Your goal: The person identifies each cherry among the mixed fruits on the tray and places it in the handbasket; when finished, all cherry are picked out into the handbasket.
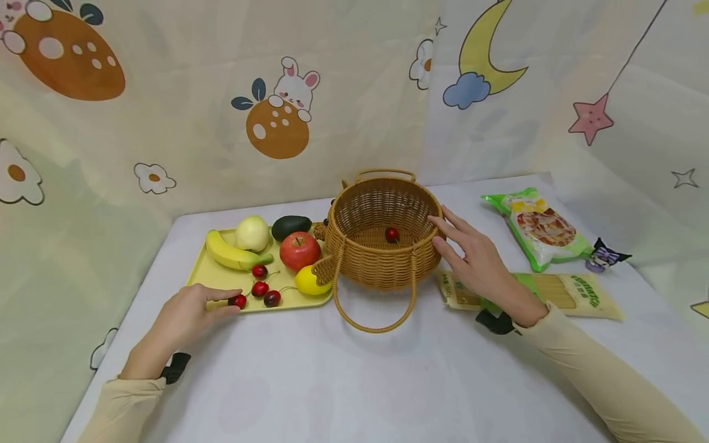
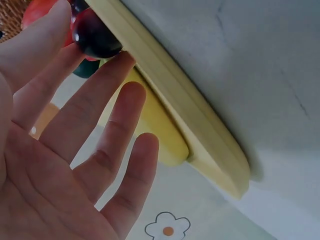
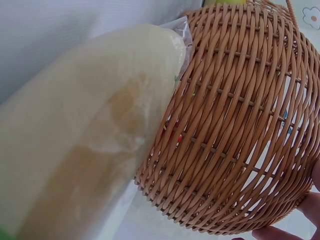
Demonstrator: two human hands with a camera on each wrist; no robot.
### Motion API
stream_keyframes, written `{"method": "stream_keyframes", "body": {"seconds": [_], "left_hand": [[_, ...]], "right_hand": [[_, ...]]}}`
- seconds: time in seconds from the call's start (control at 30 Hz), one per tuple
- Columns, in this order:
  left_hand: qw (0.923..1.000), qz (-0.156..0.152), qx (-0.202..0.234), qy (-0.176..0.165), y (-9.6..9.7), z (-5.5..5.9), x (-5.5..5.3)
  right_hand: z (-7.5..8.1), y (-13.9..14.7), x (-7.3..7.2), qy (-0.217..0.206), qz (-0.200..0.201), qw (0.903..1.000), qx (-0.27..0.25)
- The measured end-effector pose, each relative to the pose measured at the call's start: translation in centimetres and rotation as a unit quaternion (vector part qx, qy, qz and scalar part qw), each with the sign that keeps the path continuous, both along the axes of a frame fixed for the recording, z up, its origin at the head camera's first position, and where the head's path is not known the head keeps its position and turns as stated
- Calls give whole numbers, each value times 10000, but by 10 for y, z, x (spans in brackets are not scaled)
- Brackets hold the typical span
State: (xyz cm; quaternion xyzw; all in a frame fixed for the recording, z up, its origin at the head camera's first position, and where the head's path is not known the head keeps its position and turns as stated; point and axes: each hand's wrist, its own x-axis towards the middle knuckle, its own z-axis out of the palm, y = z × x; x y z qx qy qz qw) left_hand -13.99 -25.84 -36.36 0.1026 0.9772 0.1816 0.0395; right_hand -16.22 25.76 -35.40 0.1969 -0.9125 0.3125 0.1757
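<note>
At the tray's front left corner, my left hand (image 1: 188, 312) pinches a dark red cherry (image 1: 238, 301) between thumb and index finger. In the left wrist view the other fingers are spread beside the tray's edge. More cherries (image 1: 260, 289) lie close by on the yellow tray (image 1: 213, 282). My right hand (image 1: 479, 261) grips the right rim of a brown wicker basket (image 1: 382, 267), a finger over the edge and the thumb outside. One cherry (image 1: 392, 234) is inside the basket. The right wrist view shows the woven side and only some fingertips (image 3: 277, 234).
The tray also bears a banana (image 1: 229, 253), a pale round fruit (image 1: 252, 234), an avocado (image 1: 290, 227), an apple (image 1: 300, 250) and a lemon (image 1: 310, 282). A noodle pack (image 1: 576, 292), a green-edged food bag (image 1: 545, 226) and a small figurine (image 1: 604, 255) lie at right.
</note>
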Motion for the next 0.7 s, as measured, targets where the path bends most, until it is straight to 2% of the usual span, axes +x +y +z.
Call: {"method": "stream_keyframes", "body": {"seconds": [0.23, 0.7], "left_hand": [[9998, -36, -42, 183, 0, -3, -1], [9999, 73, -30, 75, 1, -4, 0]], "right_hand": [[1, -1, -2, 97, 17, 9999, -72], [0, -1, -1, -59, 3, 10000, -74]]}}
